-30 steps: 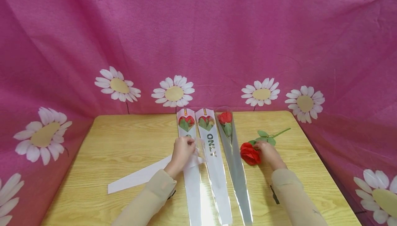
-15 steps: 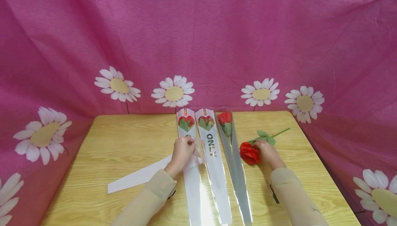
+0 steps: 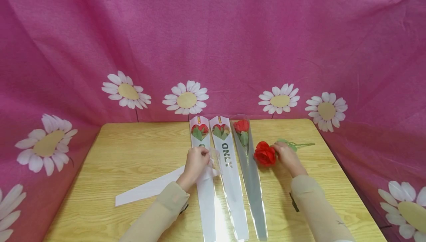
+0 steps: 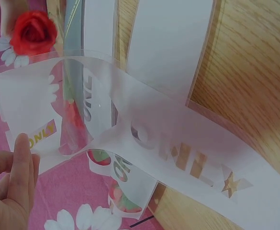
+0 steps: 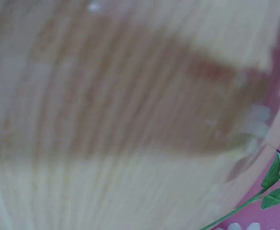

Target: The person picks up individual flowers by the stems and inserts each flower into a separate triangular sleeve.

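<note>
My left hand (image 3: 195, 163) pinches the mouth end of a white and clear flower sleeve (image 3: 149, 187). In the left wrist view, the fingers hold the edge beside gold "ONLY" lettering, and the sleeve (image 4: 211, 143) stretches away to the right, its mouth bulging apart. On the right, my right hand (image 3: 288, 158) grips a red artificial rose (image 3: 264, 153) just behind its bloom; the stem and leaves point right. Only green leaves (image 5: 275, 197) and part of the stem show in the right wrist view, and that hand is out of its picture.
Two white sleeves (image 3: 207, 208) (image 3: 231, 183) and a grey-backed one (image 3: 253, 186), each with a red rose inside, lie side by side between the hands. The held sleeve crosses the leftmost. Beneath is a wooden table (image 3: 139, 142), with a pink daisy-print cloth (image 3: 213, 42) behind.
The right hand has lifted the rose and moved it slightly left and away from me; the bloom has turned to face up more. The left hand and its sleeve stay in place.
</note>
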Action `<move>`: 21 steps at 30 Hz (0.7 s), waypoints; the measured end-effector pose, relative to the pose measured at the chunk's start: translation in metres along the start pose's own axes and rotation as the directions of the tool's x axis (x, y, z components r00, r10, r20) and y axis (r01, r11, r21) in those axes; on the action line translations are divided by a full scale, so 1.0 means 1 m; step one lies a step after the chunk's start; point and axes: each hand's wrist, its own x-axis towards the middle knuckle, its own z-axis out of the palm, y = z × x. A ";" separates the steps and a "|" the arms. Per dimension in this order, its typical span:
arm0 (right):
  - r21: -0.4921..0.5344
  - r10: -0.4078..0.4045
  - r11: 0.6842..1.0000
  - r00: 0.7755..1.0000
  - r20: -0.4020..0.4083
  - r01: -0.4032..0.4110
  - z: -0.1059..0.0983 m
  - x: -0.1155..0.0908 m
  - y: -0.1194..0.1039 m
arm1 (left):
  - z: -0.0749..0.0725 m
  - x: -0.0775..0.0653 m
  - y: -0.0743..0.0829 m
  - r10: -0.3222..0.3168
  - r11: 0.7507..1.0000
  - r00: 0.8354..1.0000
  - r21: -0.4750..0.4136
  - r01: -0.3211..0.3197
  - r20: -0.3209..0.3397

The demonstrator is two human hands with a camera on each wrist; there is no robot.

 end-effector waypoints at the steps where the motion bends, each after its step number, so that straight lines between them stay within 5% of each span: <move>1: -0.004 -0.016 1.000 1.000 -0.025 0.016 0.000 0.003 0.000 | 0.000 0.000 0.000 -0.003 1.000 1.000 0.001 0.003 0.000; 5: -0.026 -0.023 0.999 0.995 -0.093 0.020 -0.004 0.016 -0.004 | 0.000 0.000 0.000 -0.001 1.000 1.000 0.010 0.001 -0.006; 14: 0.067 0.150 0.987 0.985 -0.081 -0.145 -0.028 0.055 -0.025 | 0.000 0.000 -0.001 -0.024 1.000 1.000 -0.010 0.024 0.015; 17: 0.141 0.229 0.968 0.964 -0.139 -0.210 -0.037 0.067 -0.028 | 0.000 0.000 -0.002 -0.018 1.000 1.000 -0.010 0.018 0.016; 21: 0.273 0.336 0.925 0.907 -0.255 -0.265 -0.047 0.080 -0.031 | 0.000 0.000 -0.003 -0.013 1.000 1.000 -0.007 0.013 0.015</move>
